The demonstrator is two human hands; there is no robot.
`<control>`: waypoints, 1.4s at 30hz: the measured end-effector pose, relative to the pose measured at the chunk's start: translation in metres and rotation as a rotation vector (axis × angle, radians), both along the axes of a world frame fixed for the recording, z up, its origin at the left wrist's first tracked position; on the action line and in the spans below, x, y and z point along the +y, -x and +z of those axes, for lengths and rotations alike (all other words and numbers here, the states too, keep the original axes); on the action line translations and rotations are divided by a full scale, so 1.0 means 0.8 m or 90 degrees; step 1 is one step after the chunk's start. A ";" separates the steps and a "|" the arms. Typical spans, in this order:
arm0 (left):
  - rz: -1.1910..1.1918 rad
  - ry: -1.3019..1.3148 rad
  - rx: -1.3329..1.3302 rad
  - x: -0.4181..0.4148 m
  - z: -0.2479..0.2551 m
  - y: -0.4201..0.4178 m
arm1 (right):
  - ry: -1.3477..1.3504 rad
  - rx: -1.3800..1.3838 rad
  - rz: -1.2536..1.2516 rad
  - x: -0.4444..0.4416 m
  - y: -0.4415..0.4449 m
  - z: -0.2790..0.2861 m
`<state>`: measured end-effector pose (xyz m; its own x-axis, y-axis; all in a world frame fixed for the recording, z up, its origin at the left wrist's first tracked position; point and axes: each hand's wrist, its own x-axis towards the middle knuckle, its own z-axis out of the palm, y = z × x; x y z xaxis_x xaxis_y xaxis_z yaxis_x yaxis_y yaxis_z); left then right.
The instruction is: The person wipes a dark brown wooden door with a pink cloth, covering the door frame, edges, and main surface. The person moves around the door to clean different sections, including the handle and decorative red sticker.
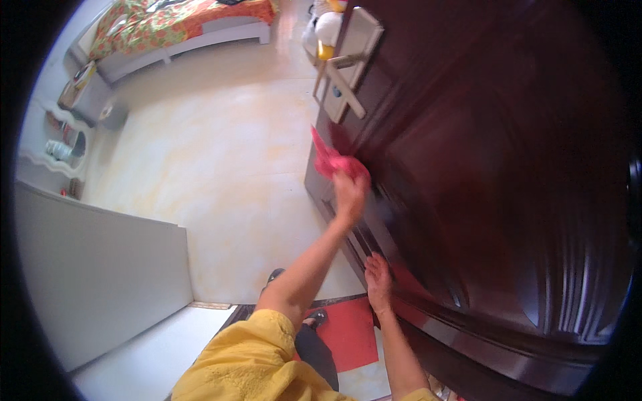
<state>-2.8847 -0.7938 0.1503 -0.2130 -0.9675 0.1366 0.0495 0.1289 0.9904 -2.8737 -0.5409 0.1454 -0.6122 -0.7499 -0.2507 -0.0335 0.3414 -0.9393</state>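
My left hand [350,196] is closed on a bunched pink cloth [341,164], which lies against the surface of a dark red-brown wooden door [466,175] near its free edge. Above the cloth is the door's metal lever handle [346,90] on a long pale plate, with a keyhole part below the lever. My right hand [378,278] rests by the panel moulding lower down the door, its fingers slightly bent with no object seen in it. Both forearms reach up from yellow sleeves.
A red mat [346,336] lies at the doorway by my dark shoes. Pale tiled floor [225,165] stretches beyond. A bed with a floral cover [170,25] stands at the far side, a white-framed mirror [67,145] at the left, and a grey panel [105,270] nearer.
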 end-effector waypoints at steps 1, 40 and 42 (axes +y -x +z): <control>-0.010 0.020 -0.009 0.026 -0.021 0.004 | -0.008 -0.011 -0.001 0.005 -0.003 -0.017; -0.611 0.926 -0.089 0.272 -0.268 0.047 | -0.180 0.338 -0.072 0.087 0.006 -0.353; -0.110 1.200 0.021 0.244 -0.245 0.059 | 0.045 0.228 -0.181 0.116 0.024 -0.365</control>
<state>-2.9316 -0.5988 -0.0458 -0.2536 0.4580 0.8520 0.1920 0.8871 -0.4197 -2.8932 -0.4478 -0.1465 -0.8348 -0.5473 0.0594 -0.2738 0.3192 -0.9073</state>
